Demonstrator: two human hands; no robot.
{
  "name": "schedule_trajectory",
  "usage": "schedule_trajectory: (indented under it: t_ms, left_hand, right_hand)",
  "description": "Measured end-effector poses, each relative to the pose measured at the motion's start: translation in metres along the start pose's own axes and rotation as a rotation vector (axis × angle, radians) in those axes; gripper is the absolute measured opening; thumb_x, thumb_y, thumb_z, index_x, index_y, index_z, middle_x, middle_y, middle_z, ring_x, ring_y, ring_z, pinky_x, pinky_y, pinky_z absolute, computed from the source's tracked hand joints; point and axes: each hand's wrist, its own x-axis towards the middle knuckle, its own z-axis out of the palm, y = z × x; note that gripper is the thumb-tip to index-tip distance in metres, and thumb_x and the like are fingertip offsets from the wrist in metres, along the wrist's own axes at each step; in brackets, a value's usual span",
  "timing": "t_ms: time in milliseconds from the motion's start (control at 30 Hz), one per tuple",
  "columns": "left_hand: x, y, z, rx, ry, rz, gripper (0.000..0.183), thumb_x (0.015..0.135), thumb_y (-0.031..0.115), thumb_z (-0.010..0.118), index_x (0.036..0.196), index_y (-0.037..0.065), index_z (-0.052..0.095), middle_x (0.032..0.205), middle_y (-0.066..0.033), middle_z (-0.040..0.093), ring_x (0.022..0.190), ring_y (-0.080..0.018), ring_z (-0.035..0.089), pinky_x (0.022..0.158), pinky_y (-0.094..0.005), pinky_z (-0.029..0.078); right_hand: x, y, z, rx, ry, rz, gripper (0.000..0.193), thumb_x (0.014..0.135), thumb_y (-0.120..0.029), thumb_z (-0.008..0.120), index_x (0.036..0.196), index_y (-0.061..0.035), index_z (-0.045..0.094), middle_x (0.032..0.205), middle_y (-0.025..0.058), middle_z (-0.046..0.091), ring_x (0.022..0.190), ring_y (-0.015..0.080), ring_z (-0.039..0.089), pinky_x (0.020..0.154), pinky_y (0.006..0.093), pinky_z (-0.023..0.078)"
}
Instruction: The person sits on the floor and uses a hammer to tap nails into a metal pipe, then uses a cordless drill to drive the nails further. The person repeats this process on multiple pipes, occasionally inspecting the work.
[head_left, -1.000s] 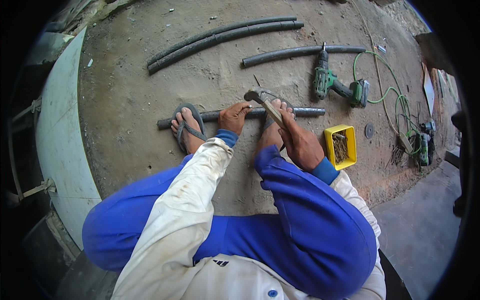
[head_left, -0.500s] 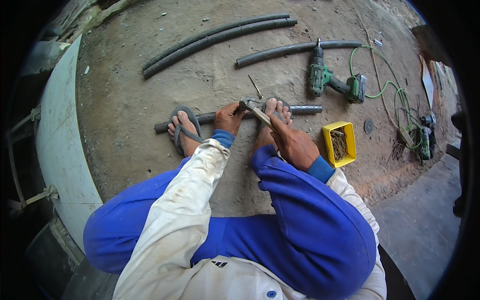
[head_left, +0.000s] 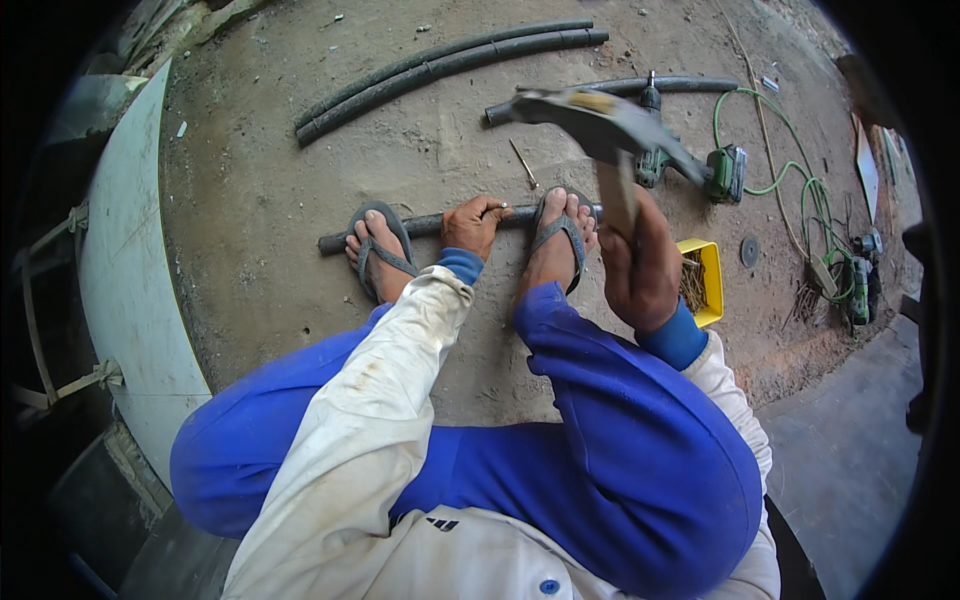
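My right hand (head_left: 643,268) grips the handle of a claw hammer (head_left: 612,135), raised above the ground and slightly blurred. My left hand (head_left: 470,228) is closed at a dark pipe (head_left: 425,225), pinching what looks like a nail (head_left: 504,207) whose shiny head shows at the fingertips. That pipe lies crosswise on the dirt, pinned under both my sandalled feet, the left sandal (head_left: 385,255) and the right sandal (head_left: 565,240). Beside my right wrist stands a yellow box (head_left: 713,283) of nails, partly hidden by the hand. Beyond the pipe lies a loose long nail or bolt (head_left: 523,163).
Two dark pipes (head_left: 450,65) lie side by side farther off. Another pipe (head_left: 690,85) lies to their right, near a green cordless drill (head_left: 727,173) partly behind the hammer. A green cord (head_left: 800,180) runs toward a green power tool (head_left: 860,290). At left leans a pale panel (head_left: 125,240).
My right hand has lifted the hammer up and away from the left hand, bringing its head high in view. The left hand stays at the pipe. The view has shifted slightly.
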Motion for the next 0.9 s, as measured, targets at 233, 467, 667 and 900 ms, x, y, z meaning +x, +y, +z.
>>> schedule_trajectory:
  t_ms: [233, 467, 667, 900]
  left_hand:
    - [0.005, 0.008, -0.005, 0.146, 0.004, 0.07, 0.014, 0.088, 0.018, 0.086, 0.097, 0.007, 0.082, 0.09, -0.0098, 0.081, 0.078, -0.0192, 0.076, 0.072, -0.0335, 0.059]
    - [-0.001, 0.005, -0.002, 0.056, 0.011, 0.049, 0.016, 0.087, 0.017, 0.088, 0.096, 0.006, 0.081, 0.085, -0.0105, 0.08, 0.075, -0.0197, 0.076, 0.069, -0.035, 0.058]
    - [0.001, 0.002, 0.0, 0.057, 0.01, 0.059, 0.012, 0.087, 0.013, 0.086, 0.097, 0.006, 0.082, 0.088, -0.0098, 0.081, 0.079, -0.0196, 0.076, 0.071, -0.0347, 0.059]
    - [-0.001, 0.007, -0.004, 0.091, -0.019, 0.097, 0.016, 0.087, 0.013, 0.087, 0.099, 0.005, 0.081, 0.089, -0.01, 0.081, 0.079, -0.0201, 0.077, 0.072, -0.0334, 0.058]
  right_hand:
    - [0.002, -0.003, 0.01, -0.291, -0.527, 0.21, 0.047, 0.103, -0.014, 0.064, 0.148, -0.01, 0.051, 0.099, 0.0259, 0.072, 0.079, 0.0466, 0.072, 0.065, 0.0537, 0.058]
    - [0.005, -0.011, 0.005, -0.041, -0.127, -0.061, 0.047, 0.103, -0.015, 0.064, 0.148, -0.0086, 0.051, 0.098, 0.027, 0.073, 0.081, 0.0481, 0.072, 0.066, 0.0541, 0.058]
    - [0.004, -0.008, 0.004, -0.134, -0.315, 0.095, 0.053, 0.102, -0.017, 0.065, 0.152, -0.0104, 0.048, 0.108, 0.0258, 0.073, 0.088, 0.0467, 0.072, 0.072, 0.0549, 0.059]
    - [-0.012, 0.003, 0.008, -0.284, -0.592, 0.351, 0.044, 0.106, -0.028, 0.06, 0.146, -0.0143, 0.049, 0.086, 0.028, 0.071, 0.073, 0.0512, 0.069, 0.067, 0.0611, 0.055]
